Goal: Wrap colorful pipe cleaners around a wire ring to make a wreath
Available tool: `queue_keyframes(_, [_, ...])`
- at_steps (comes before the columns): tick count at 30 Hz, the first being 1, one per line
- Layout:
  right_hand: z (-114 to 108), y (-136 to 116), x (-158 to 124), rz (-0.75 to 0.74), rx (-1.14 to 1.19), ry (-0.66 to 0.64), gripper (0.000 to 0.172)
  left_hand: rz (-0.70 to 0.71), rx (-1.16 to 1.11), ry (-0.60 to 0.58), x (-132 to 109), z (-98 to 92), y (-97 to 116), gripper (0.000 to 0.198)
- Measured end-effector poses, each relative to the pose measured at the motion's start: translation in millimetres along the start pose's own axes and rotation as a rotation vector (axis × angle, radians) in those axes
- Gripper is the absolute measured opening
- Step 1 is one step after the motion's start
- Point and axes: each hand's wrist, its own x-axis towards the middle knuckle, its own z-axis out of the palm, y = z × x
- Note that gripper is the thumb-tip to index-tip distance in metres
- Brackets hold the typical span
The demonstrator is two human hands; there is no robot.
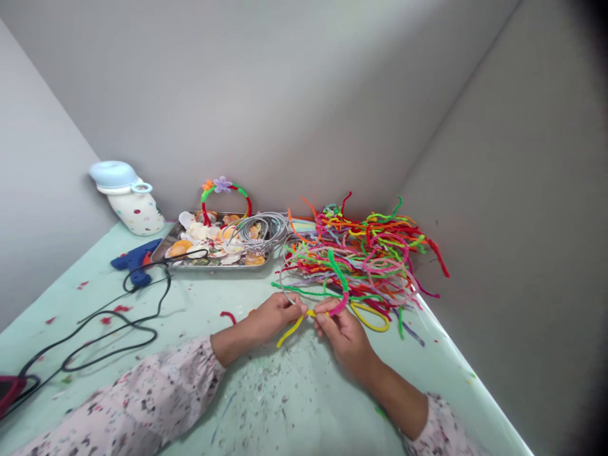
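Observation:
Between my hands is a thin grey headband (281,277), its right arm wrapped in green and pink pipe cleaner (342,288). A yellow pipe cleaner (289,332) winds around it beside the pink part, with one loose end hanging down to the left. My left hand (278,316) pinches the yellow pipe cleaner near the band. On the other side, my right hand (342,332) grips the wrapped band just below the pink section. The fingertips nearly meet and hide part of the winding.
Behind my hands lies a heap of coloured pipe cleaners (365,253). A metal tray (223,268) holds shells, grey headbands (266,231) and a finished-looking flowered headband (249,206). Leftward are a blue glue gun (135,259), its black cable (142,339) and a bottle (135,209).

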Motion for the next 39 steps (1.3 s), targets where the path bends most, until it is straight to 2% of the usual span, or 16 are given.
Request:
queue_keyframes(8, [-1.2,0.2,0.7,-0.137,-0.143,0.034,0.009,-0.007,0.020,-0.002,-1.4,0.9,2.8,0.038])
queue_keyframes(16, [0.2,-0.9,-0.5,-0.023,-0.071,0.042,0.012,0.038,-0.045,0.041,-2.3,4.6,-1.2,0.037])
queue_keyframes(21, [0.9,-1.7,-1.2,0.035,-0.028,0.037,0.014,0.026,-0.001,0.071,-1.3,4.4,-4.9,0.034])
queue_keyframes(39, [4.6,-2.5,0.1,0.035,-0.008,0.066,0.014,0.030,0.057,0.054,-1.6,4.6,0.6,0.041])
